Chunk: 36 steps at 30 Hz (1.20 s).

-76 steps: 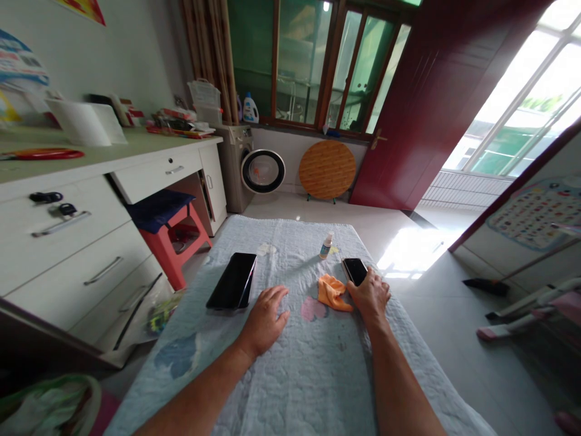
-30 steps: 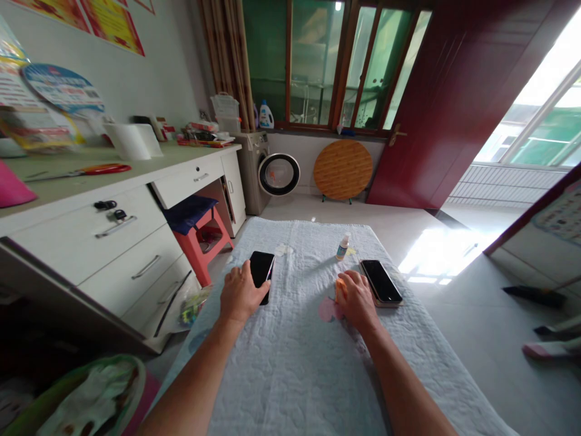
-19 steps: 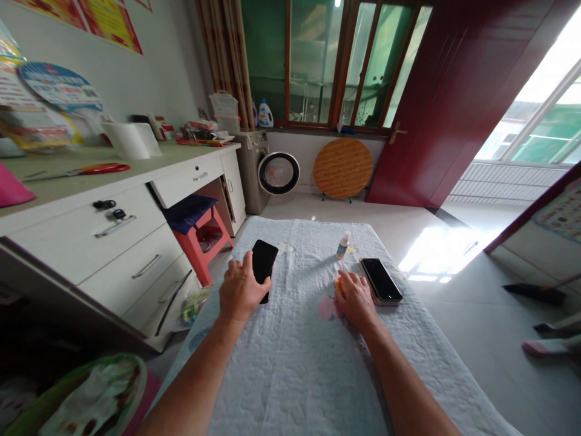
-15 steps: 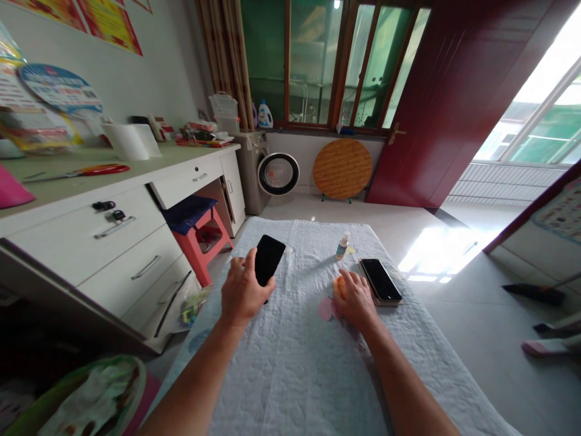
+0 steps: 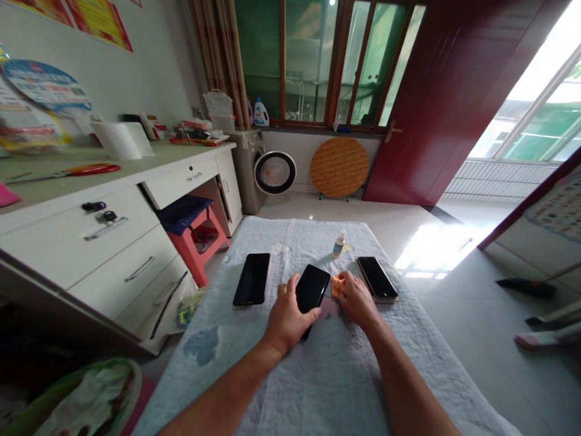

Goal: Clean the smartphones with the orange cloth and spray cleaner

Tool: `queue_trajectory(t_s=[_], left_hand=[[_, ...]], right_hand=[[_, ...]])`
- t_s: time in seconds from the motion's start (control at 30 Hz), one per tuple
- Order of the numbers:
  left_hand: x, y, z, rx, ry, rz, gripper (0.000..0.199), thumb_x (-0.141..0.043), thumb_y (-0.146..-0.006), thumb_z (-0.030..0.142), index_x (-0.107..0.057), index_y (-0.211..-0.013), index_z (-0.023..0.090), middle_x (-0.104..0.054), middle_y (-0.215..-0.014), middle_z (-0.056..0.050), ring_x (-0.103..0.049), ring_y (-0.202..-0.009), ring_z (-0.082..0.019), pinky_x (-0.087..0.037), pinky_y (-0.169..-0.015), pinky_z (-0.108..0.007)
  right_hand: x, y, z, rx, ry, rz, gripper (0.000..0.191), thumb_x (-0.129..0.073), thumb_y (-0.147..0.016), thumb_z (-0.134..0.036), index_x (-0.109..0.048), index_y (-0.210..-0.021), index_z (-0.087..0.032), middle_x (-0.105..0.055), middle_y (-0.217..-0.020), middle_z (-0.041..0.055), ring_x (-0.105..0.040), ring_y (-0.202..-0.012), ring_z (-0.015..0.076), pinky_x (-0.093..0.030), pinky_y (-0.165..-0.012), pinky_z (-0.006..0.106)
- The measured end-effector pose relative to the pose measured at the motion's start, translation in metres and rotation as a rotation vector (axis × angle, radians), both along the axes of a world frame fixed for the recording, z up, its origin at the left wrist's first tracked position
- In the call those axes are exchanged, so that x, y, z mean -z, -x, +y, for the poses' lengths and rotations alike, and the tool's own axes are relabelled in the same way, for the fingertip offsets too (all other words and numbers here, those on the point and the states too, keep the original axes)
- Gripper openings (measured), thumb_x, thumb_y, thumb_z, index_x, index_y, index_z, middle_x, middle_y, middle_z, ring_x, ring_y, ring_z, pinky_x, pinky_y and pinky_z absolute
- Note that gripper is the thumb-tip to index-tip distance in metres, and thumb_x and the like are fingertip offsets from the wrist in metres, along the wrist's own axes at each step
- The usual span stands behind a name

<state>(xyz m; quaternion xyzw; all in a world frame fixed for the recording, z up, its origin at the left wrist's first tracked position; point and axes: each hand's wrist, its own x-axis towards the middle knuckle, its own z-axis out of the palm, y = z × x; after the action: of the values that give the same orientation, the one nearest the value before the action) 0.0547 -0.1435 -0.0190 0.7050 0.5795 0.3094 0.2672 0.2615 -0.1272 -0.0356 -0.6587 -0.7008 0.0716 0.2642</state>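
Brought inward, one phone [image 5: 314, 286] sits edge-held between half-open left fingers [image 5: 291, 287], likely sparing its screen; curled right fingers [image 5: 348, 284] pinch orange cloth [image 5: 336, 286].

A home room with a washing machine [image 5: 249, 166], curtain [image 5: 220, 60] and plastic stool [image 5: 193, 242].

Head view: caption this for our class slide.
The left hand holds a black phone; the right hand grips an orange cloth.
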Motion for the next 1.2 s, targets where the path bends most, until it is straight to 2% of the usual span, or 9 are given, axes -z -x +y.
queue_trajectory(t_s=[0.13,0.23,0.3,0.37,0.5,0.63,0.87,1.03,1.2], left_hand=[[0.01,0.0,0.008,-0.059,-0.047,0.035,0.087,-0.076,-0.069,0.034,-0.026,-0.139,0.02,-0.043,-0.121,-0.012,-0.051,-0.118,-0.03,-0.045,-0.095,-0.042],[0.013,0.0,0.012,-0.087,-0.14,0.064,0.086,-0.073,-0.07,0.026,-0.023,-0.14,0.02,-0.041,-0.124,-0.013,-0.048,-0.12,-0.031,-0.044,-0.097,-0.046],[0.014,0.0,0.012,-0.074,-0.163,0.099,0.084,-0.07,-0.07,0.02,-0.023,-0.14,0.02,-0.041,-0.125,-0.014,-0.046,-0.121,-0.031,-0.043,-0.099,-0.047],[0.015,0.0,0.011,-0.051,-0.157,0.147,0.081,-0.067,-0.07,0.018,-0.025,-0.139,0.017,-0.041,-0.127,-0.015,-0.044,-0.123,-0.031,-0.041,-0.101,-0.046],[0.018,0.003,0.007,0.013,-0.126,0.25,0.075,-0.066,-0.073,0.027,-0.03,-0.138,0.015,-0.048,-0.125,-0.015,-0.046,-0.122,-0.033,-0.038,-0.102,-0.046],[0.014,0.009,0.003,0.069,-0.096,0.337,0.08,-0.069,-0.07,0.041,-0.035,-0.138,0.018,-0.054,-0.123,-0.014,-0.048,-0.119,-0.034,-0.036,-0.1,-0.046],[0.003,0.021,0.0,0.16,-0.018,0.395,0.093,-0.076,-0.056,0.045,-0.042,-0.138,0.017,-0.051,-0.13,-0.016,-0.048,-0.118,-0.037,-0.035,-0.102,-0.045],[0.006,0.022,0.001,0.156,-0.026,0.355,0.088,-0.076,-0.057,0.044,-0.045,-0.136,0.021,-0.051,-0.131,-0.014,-0.05,-0.118,-0.035,-0.036,-0.102,-0.044],[0.009,0.017,0.0,0.141,-0.029,0.311,0.086,-0.076,-0.061,0.046,-0.045,-0.136,0.02,-0.051,-0.132,-0.014,-0.051,-0.117,-0.033,-0.038,-0.102,-0.042]], right_hand=[[-0.001,0.004,0.002,-0.018,-0.008,0.378,0.021,-0.051,-0.082,-0.032,-0.052,-0.099,-0.02,-0.064,-0.078,0.0018,-0.059,-0.068,0.0165,-0.043,-0.062,0.026],[0.001,0.012,0.003,-0.074,0.1,0.738,0.032,-0.054,-0.082,-0.043,-0.047,-0.104,-0.021,-0.064,-0.073,-0.0008,-0.059,-0.06,0.0154,-0.044,-0.053,0.025],[0.003,0.016,0.003,-0.078,0.154,0.864,0.035,-0.053,-0.081,-0.046,-0.044,-0.105,-0.022,-0.063,-0.072,-0.002,-0.058,-0.056,0.0152,-0.043,-0.049,0.024],[0.004,0.016,0.004,-0.021,0.12,0.8,0.033,-0.055,-0.08,-0.044,-0.046,-0.104,-0.022,-0.063,-0.07,-0.0023,-0.057,-0.056,0.0151,-0.043,-0.05,0.025],[0.001,0.011,0.004,0.12,-0.117,0.416,0.019,-0.053,-0.08,-0.034,-0.052,-0.092,-0.021,-0.062,-0.076,0.0013,-0.057,-0.067,0.0166,-0.045,-0.065,0.028],[-0.002,0.01,0.002,0.086,-0.251,0.167,0.016,-0.049,-0.083,-0.03,-0.053,-0.095,-0.02,-0.062,-0.088,0.006,-0.056,-0.083,0.0201,-0.044,-0.076,0.032],[0.006,0.016,-0.001,-0.145,-0.093,0.168,0.035,-0.055,-0.073,-0.017,-0.051,-0.108,-0.019,-0.063,-0.089,0.0036,-0.056,-0.079,0.0175,-0.045,-0.072,0.028],[0.005,0.014,0.001,-0.083,-0.061,0.021,0.011,-0.054,-0.074,-0.014,-0.059,-0.082,-0.02,-0.061,-0.086,0.0042,-0.054,-0.083,0.0188,-0.042,-0.077,0.029],[-0.004,0.015,0.0,-0.037,-0.112,0.082,0.014,-0.047,-0.082,-0.016,-0.06,-0.085,-0.02,-0.061,-0.085,0.0032,-0.055,-0.077,0.0169,-0.041,-0.071,0.026]])
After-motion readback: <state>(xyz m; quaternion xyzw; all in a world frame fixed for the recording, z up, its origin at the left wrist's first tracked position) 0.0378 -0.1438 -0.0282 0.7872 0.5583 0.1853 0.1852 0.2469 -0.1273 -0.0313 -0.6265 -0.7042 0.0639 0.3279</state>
